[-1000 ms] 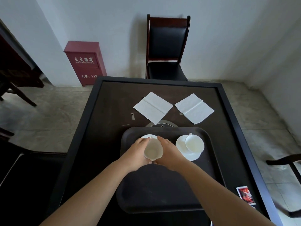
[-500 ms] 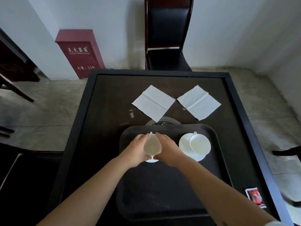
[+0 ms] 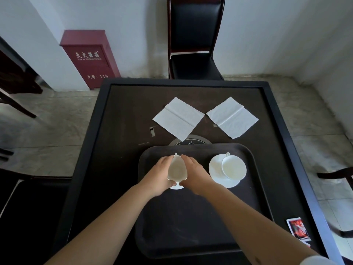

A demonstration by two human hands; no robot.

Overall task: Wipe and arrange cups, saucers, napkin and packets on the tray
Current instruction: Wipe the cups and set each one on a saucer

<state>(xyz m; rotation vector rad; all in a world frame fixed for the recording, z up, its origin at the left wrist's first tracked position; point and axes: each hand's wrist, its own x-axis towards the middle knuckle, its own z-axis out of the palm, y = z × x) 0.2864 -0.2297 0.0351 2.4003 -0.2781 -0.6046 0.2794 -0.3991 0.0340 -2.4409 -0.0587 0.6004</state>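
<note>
A white cup (image 3: 177, 169) sits between my left hand (image 3: 159, 175) and my right hand (image 3: 194, 173), both gripping its sides over the dark tray (image 3: 191, 226). Its handle points away from me. A sliver of its white saucer (image 3: 176, 187) shows beneath, mostly hidden by my hands. To the right on the tray a second cup (image 3: 233, 167) rests on its saucer (image 3: 219, 177). Two white napkins, one at the left (image 3: 178, 118) and one at the right (image 3: 232, 117), lie unfolded on the table beyond the tray. Red packets (image 3: 299, 228) lie at the table's right front edge.
The dark table (image 3: 122, 119) has a raised rim. A round metal inset (image 3: 190, 141) sits just behind the tray. A black chair (image 3: 194, 44) stands at the far side and a red fire cabinet (image 3: 89, 58) against the wall.
Both hands have carried the cup slightly away from me and lower over its saucer, turning it so the handle points away. My view has tilted further down.
</note>
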